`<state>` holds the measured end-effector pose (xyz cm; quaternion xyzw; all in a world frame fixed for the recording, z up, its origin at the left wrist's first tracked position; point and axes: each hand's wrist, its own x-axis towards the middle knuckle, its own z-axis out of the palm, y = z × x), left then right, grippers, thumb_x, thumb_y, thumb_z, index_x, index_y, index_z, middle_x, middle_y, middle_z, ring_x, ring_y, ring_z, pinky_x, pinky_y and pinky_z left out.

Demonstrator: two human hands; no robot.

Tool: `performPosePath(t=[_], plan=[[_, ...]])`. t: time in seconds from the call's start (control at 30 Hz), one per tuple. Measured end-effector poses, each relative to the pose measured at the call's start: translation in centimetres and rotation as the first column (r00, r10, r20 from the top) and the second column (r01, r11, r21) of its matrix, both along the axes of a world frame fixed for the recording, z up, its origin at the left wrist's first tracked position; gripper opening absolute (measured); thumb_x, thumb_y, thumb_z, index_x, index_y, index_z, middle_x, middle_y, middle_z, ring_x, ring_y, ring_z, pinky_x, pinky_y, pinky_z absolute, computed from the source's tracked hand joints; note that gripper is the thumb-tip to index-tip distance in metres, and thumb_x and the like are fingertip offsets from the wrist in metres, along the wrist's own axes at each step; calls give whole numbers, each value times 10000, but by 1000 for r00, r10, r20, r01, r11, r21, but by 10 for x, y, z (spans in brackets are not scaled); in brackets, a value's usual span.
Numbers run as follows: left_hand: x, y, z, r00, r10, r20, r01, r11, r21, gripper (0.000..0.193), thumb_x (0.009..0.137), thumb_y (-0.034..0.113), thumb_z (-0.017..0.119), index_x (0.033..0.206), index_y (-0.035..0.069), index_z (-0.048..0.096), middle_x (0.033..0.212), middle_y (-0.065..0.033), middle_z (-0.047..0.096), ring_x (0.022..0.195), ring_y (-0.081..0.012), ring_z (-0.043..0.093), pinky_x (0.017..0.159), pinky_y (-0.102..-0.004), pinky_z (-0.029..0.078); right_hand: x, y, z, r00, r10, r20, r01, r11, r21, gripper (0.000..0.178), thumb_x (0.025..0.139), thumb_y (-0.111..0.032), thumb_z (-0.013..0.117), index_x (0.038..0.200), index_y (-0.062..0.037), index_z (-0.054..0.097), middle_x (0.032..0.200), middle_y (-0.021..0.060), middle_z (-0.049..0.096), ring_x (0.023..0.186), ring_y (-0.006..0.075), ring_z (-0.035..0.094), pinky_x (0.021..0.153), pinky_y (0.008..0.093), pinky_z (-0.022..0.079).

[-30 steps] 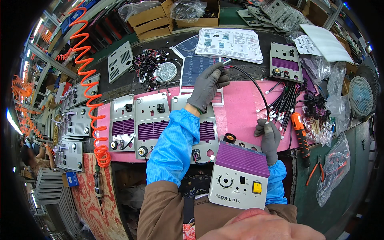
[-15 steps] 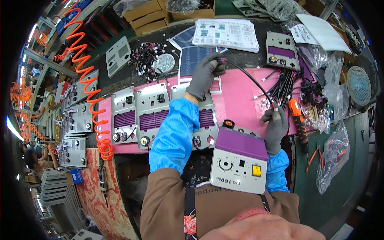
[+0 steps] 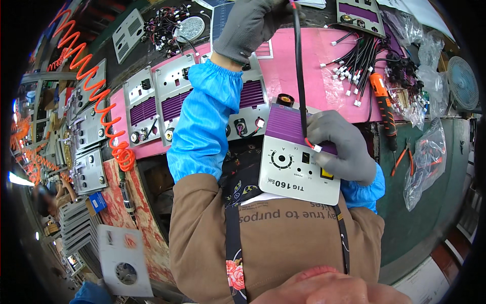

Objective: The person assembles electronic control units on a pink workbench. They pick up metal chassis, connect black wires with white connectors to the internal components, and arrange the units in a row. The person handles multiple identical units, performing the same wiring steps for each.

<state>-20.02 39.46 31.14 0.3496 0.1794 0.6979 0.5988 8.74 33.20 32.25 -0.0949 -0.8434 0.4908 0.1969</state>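
My left hand (image 3: 253, 25), in a grey glove, is closed on the upper end of a black cable (image 3: 298, 71). The cable runs down to a white connector (image 3: 317, 148) with a short red lead. Beside that connector, the fingers and thumb of my gloved right hand (image 3: 344, 144) are curled around the cable's lower end. Under this hand is a grey-and-purple front panel (image 3: 283, 175) with a dial and a yellow switch, tilted against my body at the table edge. My right hand partly covers the switch.
Several grey panels with purple vents (image 3: 172, 104) lie on the pink mat (image 3: 288, 61). Right of them are a bundle of black cables (image 3: 359, 61), an orange-handled screwdriver (image 3: 383, 101) and pliers (image 3: 403, 157). A coiled orange hose (image 3: 96, 88) hangs left. Another person's blue sleeve (image 3: 91, 294) is near a grey plate (image 3: 124, 258).
My right hand has brought the cable's lower end down and nearer, over the panel. The cable now hangs nearly straight. A grey plate and a blue sleeve have appeared at the lower left.
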Motion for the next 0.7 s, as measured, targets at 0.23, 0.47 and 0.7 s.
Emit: performPosePath(t=[0.23, 0.47, 0.7], plan=[[13, -10, 44, 992, -92, -84, 96, 994, 52, 348, 980, 63, 530, 1322, 18, 486, 1185, -168, 614, 932, -206, 668, 875, -369, 575, 10, 15, 4, 972, 184, 143, -195, 979, 64, 374, 764, -271, 711, 1073, -68, 654, 1119, 96, 593, 1051, 289, 576, 861, 394, 490], [13, 15, 63, 968, -152, -200, 192, 960, 203, 315, 1005, 61, 472, 1315, 11, 500, 1171, -146, 620, 949, -175, 654, 847, -291, 578, -5, 45, 18, 845, 535, -28, -535, 840, -95, 391, 897, -280, 646, 1171, -2, 626, 1111, 147, 607, 1038, 275, 589, 873, 370, 491], [14, 16, 71, 952, -130, -275, 191, 960, 207, 318, 1007, 72, 477, 1319, 16, 503, 1172, -134, 621, 967, -167, 652, 859, -289, 572, -13, 28, 30, 919, 309, 245, -153, 852, -502, 275, 942, -244, 613, 982, 21, 675, 896, 76, 617, 804, 122, 596, 725, 274, 489]])
